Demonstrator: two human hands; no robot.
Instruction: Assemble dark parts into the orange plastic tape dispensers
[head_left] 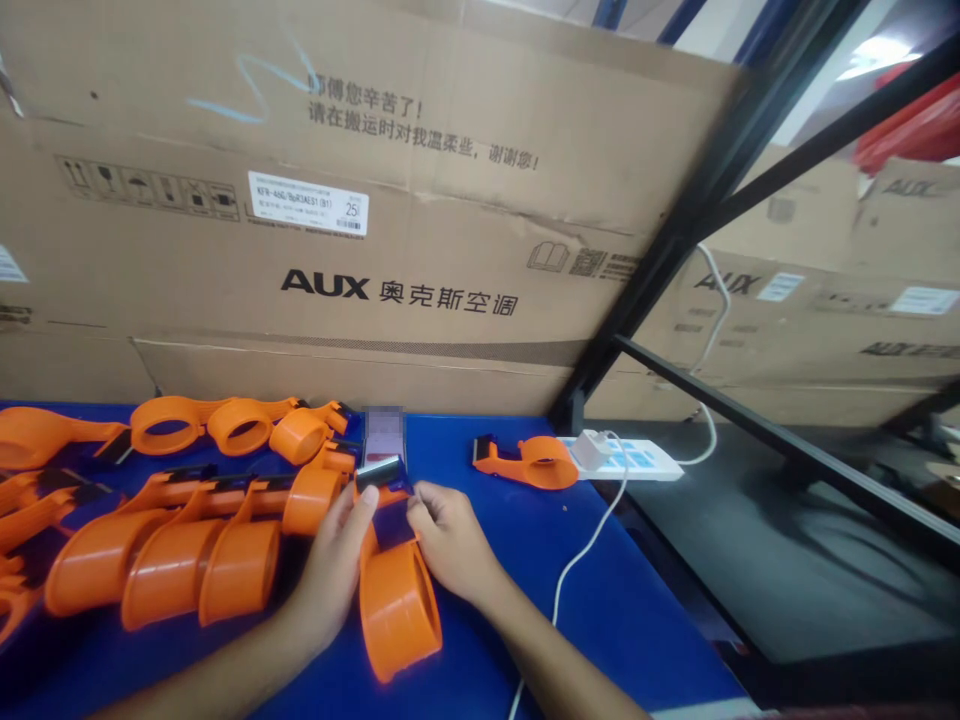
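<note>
An orange tape dispenser (pixel 397 610) is held between my two hands, its round hub toward me and its dark blade end pointing away. My left hand (pixel 341 550) is closed on the left side of its head, with the thumb by the shiny metal strip. On the other side, my right hand (pixel 450 535) is closed with bent fingers against the frame; its fingertips are partly hidden. To the left, several more orange tape dispensers (pixel 240 565) lie in rows on the blue tabletop (pixel 480 640). Just beyond the held one rests a phone-like object (pixel 383 435), partly covered.
A single tape dispenser (pixel 551 463) lies at the right beside a white power strip (pixel 652 460) with a plugged-in adapter. A white cable (pixel 574 565) crosses the tabletop. Large cardboard boxes (pixel 420 240) stand behind, and a black metal frame (pixel 645 280) rises at right.
</note>
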